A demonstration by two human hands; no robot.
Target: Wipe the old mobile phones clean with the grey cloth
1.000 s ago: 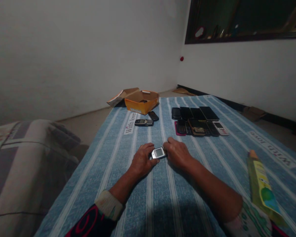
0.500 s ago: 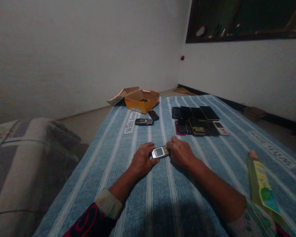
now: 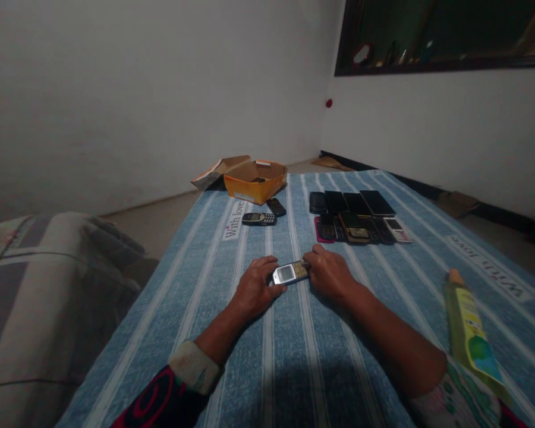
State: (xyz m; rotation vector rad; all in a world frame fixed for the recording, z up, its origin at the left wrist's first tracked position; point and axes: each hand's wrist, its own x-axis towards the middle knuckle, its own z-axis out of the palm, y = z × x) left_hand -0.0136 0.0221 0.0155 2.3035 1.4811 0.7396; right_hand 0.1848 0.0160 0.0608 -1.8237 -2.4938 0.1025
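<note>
A small silver keypad phone [image 3: 289,273] lies sideways between my two hands, low over a blue striped bedsheet [image 3: 294,356]. My left hand [image 3: 255,289] curls round its screen end with the thumb under it. The keypad end is pinched by my right hand [image 3: 329,273]. Both forearms rest on the sheet.
Farther off lie two dark keypad phones [image 3: 259,219] [image 3: 276,207], an open orange cardboard box [image 3: 255,180], and two rows of several phones [image 3: 356,217]. A green and yellow packet [image 3: 470,333] lies at the right. A folded grey blanket [image 3: 35,309] sits at the left.
My right hand has slid rightwards along the phone, uncovering its keypad. The phone has tilted slightly. My left hand holds as before.
</note>
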